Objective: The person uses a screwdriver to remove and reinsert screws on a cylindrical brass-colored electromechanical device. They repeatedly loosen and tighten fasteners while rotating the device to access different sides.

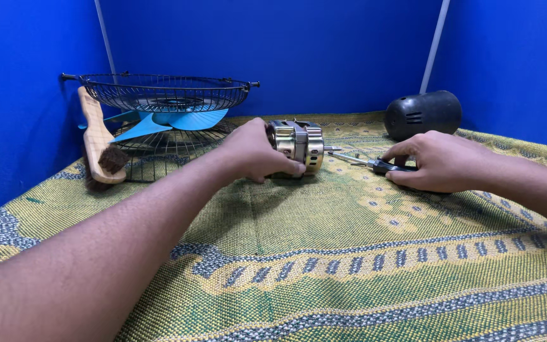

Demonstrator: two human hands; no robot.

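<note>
left hand gripping ribbed metal motor (brassy), right hand on screwdriver

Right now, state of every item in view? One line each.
Left hand: gripping the brass-coloured fan motor, which lies on its side.
Right hand: fingers on the black-handled screwdriver, flat on the woven mat.
Black motor cover: off, lying apart.
Wire fan guards: detached, stacked.
Blue fan blade: between guards.
Wooden brush: leaning against guards.

Bare woven mat open on the near side of both hands, clear strip between left hand and right hand, fan motor under the left fingers, wire guards and wooden brush crowding its outer side, black motor cover just beyond the right hand, blue walls closing off the far side
</note>
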